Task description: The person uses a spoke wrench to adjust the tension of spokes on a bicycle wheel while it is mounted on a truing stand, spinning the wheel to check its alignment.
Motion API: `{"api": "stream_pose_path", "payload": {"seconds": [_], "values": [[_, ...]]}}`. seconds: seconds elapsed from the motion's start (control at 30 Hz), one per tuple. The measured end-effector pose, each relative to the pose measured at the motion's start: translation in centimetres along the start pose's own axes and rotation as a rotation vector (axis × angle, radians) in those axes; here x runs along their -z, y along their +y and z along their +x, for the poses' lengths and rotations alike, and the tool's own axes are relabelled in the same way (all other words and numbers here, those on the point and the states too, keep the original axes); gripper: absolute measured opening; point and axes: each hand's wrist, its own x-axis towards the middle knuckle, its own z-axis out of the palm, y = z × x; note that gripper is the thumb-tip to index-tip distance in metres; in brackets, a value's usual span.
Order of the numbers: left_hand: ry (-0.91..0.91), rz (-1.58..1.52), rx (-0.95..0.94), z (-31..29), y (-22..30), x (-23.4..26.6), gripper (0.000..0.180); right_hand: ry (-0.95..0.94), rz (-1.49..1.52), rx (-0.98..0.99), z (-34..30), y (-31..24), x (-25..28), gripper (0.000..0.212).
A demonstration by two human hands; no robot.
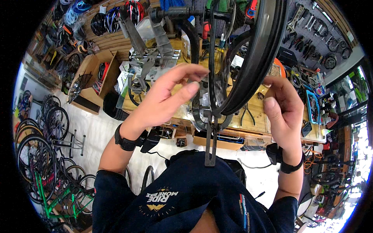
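A black bicycle wheel (254,64) stands upright in front of me, its lower edge above the workbench. My left hand (167,95) is raised on its left side, thumb and fingers apart and nothing held; its fingertips come close to the wheel, and contact cannot be made out. On the other side, my right hand (285,110) has loosely curled fingers beside the wheel, with the thumb apart and no object in it. A wheel truing stand (190,37) appears to carry the wheel. From below the wheel a slotted flat metal bar (210,151) points toward me.
Pliers (247,115) lie on the wooden workbench (237,123). A grey metal fixture (155,58) stands at the left, near an open cardboard box (93,77). Tools hang on a pegboard (303,19) at the back right. Several bicycles (39,151) stand at the lower left.
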Motion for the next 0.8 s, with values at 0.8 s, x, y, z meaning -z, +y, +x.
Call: {"api": "stream_pose_path", "payload": {"seconds": [0.8], "values": [[-0.743,-0.111,0.656,-5.4,-3.9,-5.7,0.046,-0.325,-0.813,0.223,-5.4,6.3,-8.3,0.023]]}}
